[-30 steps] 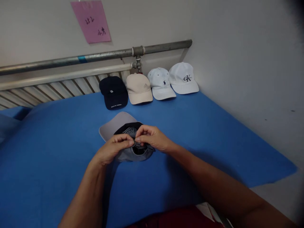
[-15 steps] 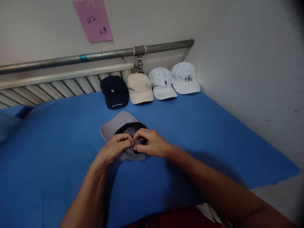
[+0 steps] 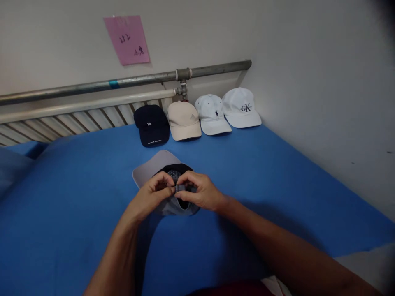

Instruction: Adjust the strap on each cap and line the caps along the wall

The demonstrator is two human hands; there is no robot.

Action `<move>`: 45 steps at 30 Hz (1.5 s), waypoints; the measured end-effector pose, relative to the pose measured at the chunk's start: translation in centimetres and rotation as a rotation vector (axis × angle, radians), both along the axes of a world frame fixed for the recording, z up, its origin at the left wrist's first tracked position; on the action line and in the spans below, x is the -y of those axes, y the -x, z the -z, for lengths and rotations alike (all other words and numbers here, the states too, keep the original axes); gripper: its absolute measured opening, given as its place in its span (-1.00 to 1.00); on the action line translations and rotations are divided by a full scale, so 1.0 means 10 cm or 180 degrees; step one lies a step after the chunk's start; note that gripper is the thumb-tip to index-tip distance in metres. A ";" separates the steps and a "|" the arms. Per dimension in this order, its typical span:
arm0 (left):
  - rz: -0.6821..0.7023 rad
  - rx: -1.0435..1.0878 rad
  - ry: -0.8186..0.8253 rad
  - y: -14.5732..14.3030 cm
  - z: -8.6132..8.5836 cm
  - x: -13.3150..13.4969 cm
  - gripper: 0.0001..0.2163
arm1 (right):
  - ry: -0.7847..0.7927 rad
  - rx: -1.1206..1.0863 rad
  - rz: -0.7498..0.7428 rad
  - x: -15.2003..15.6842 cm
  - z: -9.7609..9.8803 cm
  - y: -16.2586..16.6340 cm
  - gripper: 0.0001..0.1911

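A grey cap (image 3: 154, 166) lies upside down on the blue sheet (image 3: 77, 185), brim pointing away from me. Both hands pinch its back strap at the near edge. My left hand (image 3: 151, 197) is closed on the strap's left side. My right hand (image 3: 199, 192) is closed on its right side, fingertips nearly meeting the left hand's. The dark lining of the cap shows between the brim and my fingers.
Along the back stand a navy cap (image 3: 151, 125), a beige cap (image 3: 184, 120), a pale cap (image 3: 212, 115) and a white cap (image 3: 240, 107). Behind them run a metal pipe (image 3: 92, 85) and slatted rail. A pink note (image 3: 127, 40) hangs on the wall.
The view has tilted down a little, so everything sits lower in frame. My fingers keep working the strap; the right hand has closed in tighter toward the left.
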State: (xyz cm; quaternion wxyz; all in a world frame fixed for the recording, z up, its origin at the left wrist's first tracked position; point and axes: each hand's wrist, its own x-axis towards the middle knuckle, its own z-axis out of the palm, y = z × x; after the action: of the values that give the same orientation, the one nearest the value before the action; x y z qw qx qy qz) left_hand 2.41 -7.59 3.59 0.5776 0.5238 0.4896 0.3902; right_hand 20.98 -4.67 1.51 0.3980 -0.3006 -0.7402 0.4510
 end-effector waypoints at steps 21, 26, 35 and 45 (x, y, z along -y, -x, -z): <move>0.0201 0.0269 0.0513 0.09 -0.05 0.01 -0.93 | -0.0925 0.0214 -0.0027 0.01 0.03 -0.01 -0.83; 0.0289 0.0247 0.0620 0.15 -0.08 0.03 -0.91 | -0.1044 0.0351 -0.0060 0.01 0.02 -0.03 -0.83; 0.0665 -0.0247 0.0679 0.15 -0.10 0.05 -0.82 | -0.0465 0.0262 -0.0520 -0.02 -0.08 -0.07 -0.73; 0.0781 -0.0070 0.0348 0.19 -0.11 0.09 -0.91 | 0.1218 -0.0133 -0.0947 -0.03 -0.26 -0.17 -0.77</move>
State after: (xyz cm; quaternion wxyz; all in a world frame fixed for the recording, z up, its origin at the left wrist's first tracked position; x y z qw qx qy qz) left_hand 0.49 -8.48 4.73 0.6432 0.5518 0.4487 0.2836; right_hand 22.63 -4.36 4.13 0.2781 -0.2488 -0.6690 0.6427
